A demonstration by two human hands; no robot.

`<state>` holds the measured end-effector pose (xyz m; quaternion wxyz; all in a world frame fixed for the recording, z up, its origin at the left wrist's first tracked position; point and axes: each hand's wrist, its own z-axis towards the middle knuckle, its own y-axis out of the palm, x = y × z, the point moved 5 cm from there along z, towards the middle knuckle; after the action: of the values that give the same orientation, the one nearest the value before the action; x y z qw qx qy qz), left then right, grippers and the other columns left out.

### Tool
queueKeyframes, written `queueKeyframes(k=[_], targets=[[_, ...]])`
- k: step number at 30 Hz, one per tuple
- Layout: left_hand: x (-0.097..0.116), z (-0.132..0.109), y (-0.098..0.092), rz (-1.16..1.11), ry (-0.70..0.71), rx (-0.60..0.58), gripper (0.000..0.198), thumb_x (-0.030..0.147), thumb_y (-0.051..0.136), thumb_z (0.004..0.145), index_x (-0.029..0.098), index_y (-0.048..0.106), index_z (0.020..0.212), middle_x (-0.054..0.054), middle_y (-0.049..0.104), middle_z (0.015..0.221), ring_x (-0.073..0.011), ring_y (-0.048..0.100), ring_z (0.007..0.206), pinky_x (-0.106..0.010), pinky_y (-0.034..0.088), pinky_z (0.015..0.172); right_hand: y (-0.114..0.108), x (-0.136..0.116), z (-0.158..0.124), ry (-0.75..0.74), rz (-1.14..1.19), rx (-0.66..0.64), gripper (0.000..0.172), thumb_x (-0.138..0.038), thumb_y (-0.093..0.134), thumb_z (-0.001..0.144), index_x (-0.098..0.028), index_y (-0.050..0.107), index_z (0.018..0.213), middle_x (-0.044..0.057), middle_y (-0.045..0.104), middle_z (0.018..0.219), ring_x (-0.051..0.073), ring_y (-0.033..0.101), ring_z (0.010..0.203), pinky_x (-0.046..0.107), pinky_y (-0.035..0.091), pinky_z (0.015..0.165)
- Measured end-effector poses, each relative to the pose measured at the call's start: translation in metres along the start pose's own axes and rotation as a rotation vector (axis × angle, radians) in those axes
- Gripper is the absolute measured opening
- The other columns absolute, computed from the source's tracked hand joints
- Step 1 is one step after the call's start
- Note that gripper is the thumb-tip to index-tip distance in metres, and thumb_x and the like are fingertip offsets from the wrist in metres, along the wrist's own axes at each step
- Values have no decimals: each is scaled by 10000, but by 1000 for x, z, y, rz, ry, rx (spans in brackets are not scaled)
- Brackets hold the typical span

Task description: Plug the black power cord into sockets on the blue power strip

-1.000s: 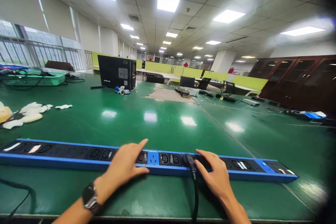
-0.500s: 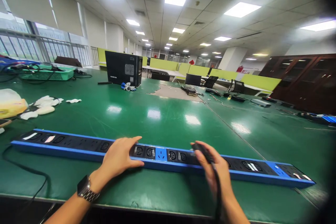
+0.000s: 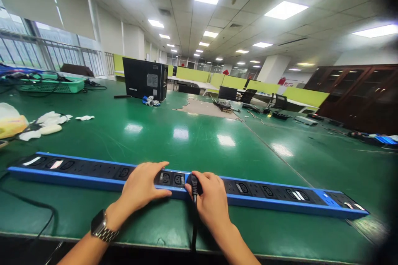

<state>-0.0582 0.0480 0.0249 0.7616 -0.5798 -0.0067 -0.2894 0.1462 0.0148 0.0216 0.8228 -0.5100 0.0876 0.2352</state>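
Note:
A long blue and black power strip [image 3: 267, 192] lies across the green table [image 3: 186, 140] near its front edge. My left hand [image 3: 141, 186] rests flat on the strip, fingers stretched out, a watch on its wrist. My right hand [image 3: 209, 198] is closed round a black plug [image 3: 194, 182] and holds it against the strip's middle, just right of the left hand. The plug's black cable [image 3: 193, 227] runs down toward me over the table edge.
A black computer case [image 3: 144, 79] stands far back. A green basket [image 3: 51, 85] with cables sits far left, with white scraps [image 3: 46, 124] and a yellow bag [image 3: 10, 122] nearer. A black cable [image 3: 34, 211] loops at the left. Dark wooden cabinets [image 3: 360, 93] stand at right.
My right hand pulled the plug from a socket further right, lifted it, and moved it left to the strip's middle. The left hand stayed on the strip.

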Motion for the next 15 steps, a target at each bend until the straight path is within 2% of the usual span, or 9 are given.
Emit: queueKeyframes(k=[3, 6, 7, 10, 13, 15], targets=[[3, -1, -3, -61, 20, -3, 650, 496, 753, 702, 247, 579, 1278, -81, 675, 1196, -305, 603, 1089, -455, 453, 962, -3, 6, -2, -28, 4, -64, 428, -389, 630, 823, -237, 615, 1223, 92, 675, 1087, 245, 584, 1036, 458, 401, 975], [14, -3, -4, -165, 23, 4, 560, 434, 715, 772, 239, 573, 1277, -83, 645, 1255, -292, 574, 1153, -457, 432, 1004, -11, 34, -9, 43, -54, -63, 704, -435, 722, 715, -231, 509, 1354, 97, 641, 1215, 275, 554, 1144, 477, 369, 1024], [20, -2, -3, -197, 37, 3, 538, 404, 707, 788, 242, 566, 1281, -83, 636, 1271, -286, 567, 1165, -458, 428, 1013, -14, 45, -12, 88, -92, -41, 746, -460, 735, 690, -220, 505, 1357, 103, 630, 1243, 290, 541, 1172, 484, 362, 1030], [48, 3, 6, -243, 134, -17, 540, 296, 706, 795, 261, 537, 1307, -72, 622, 1291, -269, 552, 1182, -462, 406, 1037, -18, 69, -21, 120, -189, -9, 722, -526, 731, 669, -209, 555, 1294, 111, 594, 1318, 323, 497, 1245, 504, 334, 1048], [76, 11, 22, -237, 211, -28, 527, 213, 696, 805, 261, 539, 1306, -60, 643, 1247, -249, 565, 1148, -442, 412, 1025, -15, 73, -25, 78, -250, -10, 726, -551, 726, 670, -205, 557, 1286, 114, 574, 1349, 331, 478, 1271, 503, 326, 1045], [88, 16, 32, -213, 197, -17, 411, 206, 681, 828, 260, 601, 1228, -53, 678, 1154, -245, 599, 1067, -424, 453, 959, -14, 71, -26, 66, -269, -1, 726, -561, 721, 675, -208, 554, 1287, 117, 576, 1347, 329, 488, 1261, 496, 336, 1032]])
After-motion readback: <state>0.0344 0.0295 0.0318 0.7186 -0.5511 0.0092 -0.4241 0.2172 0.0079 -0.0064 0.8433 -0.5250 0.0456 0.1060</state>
